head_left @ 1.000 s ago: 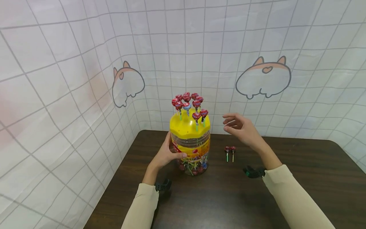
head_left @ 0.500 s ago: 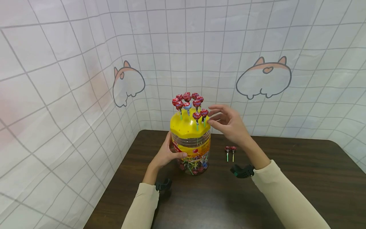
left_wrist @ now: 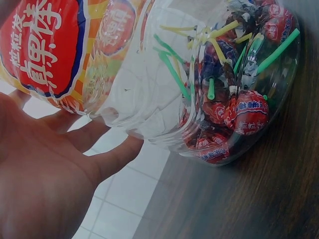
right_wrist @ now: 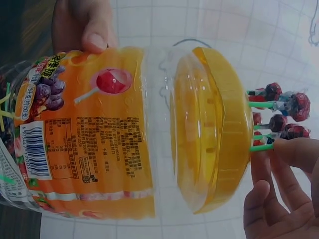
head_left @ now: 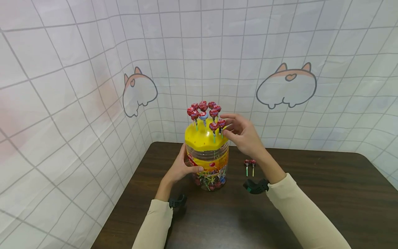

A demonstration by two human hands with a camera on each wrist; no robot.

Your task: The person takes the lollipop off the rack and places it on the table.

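A clear plastic candy jar (head_left: 214,171) with an orange label stands upright on the table, under a yellow lid (head_left: 203,138). Several lollipops with red wrappers, and one in light blue, stick up from holes in that lid. My left hand (head_left: 178,170) grips the jar's left side, thumb across the front and fingers behind. At the lid's right edge my right hand (head_left: 244,135) pinches the green stick (right_wrist: 261,148) of a red lollipop (head_left: 221,123). Its index finger is partly hidden behind the candy. More lollipops (left_wrist: 249,112) lie loose in the jar's bottom.
Two red lollipops (head_left: 250,166) lie side by side on the dark wooden table (head_left: 311,197), right of the jar. A white grid-patterned cloth (head_left: 233,52) hangs behind the table and along its left.
My right hand has moved left from over the table to the lollipop at the lid's right edge and now pinches its stick. The left hand and the jar have stayed put.
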